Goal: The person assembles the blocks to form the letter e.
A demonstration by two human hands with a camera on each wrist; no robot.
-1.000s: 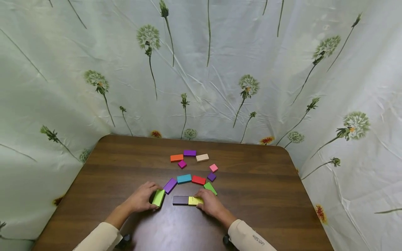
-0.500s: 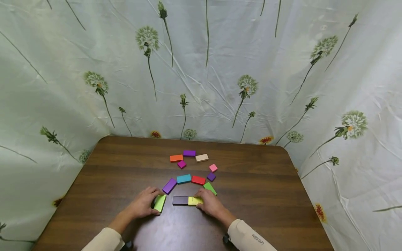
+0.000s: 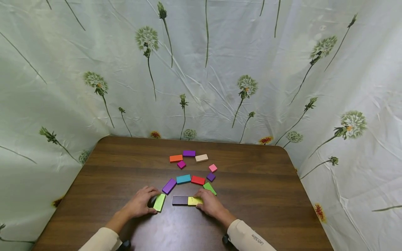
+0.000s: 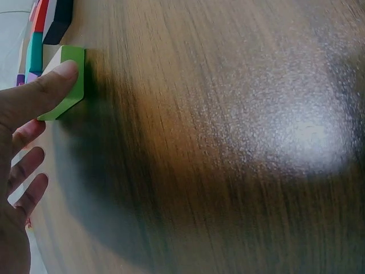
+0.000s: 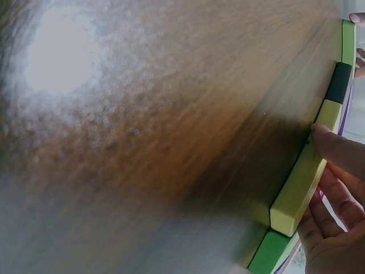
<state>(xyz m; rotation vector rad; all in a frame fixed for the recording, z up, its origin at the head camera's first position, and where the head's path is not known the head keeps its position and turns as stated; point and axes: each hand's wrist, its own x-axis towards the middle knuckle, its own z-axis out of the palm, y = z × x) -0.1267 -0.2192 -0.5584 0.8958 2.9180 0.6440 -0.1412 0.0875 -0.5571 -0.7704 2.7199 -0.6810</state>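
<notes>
My left hand (image 3: 142, 202) pinches a lime green block (image 3: 159, 203) by its ends, thumb at the near end and fingers at the far one. In the left wrist view the thumb lies across that block (image 4: 80, 80). My right hand (image 3: 211, 203) holds a yellow block (image 3: 193, 201) between thumb and fingers; its right part is covered by the hand. The yellow block touches a dark grey block (image 3: 180, 200) end to end. Beyond them, a purple block (image 3: 169, 186), a teal block (image 3: 183, 179), a red block (image 3: 198, 180) and a green block (image 3: 209, 188) form an arc.
Farther back on the brown table (image 3: 257, 181) lie an orange block (image 3: 176, 158), a violet block (image 3: 189, 153), a beige block (image 3: 201, 158) and a magenta block (image 3: 181, 165). A pink block (image 3: 213, 168) and a dark purple block (image 3: 211, 176) sit to their right. A flowered curtain (image 3: 201, 69) hangs behind.
My left hand has drawn the lime green block slightly nearer to me, away from the purple block's end. The right hand stays on the yellow block.
</notes>
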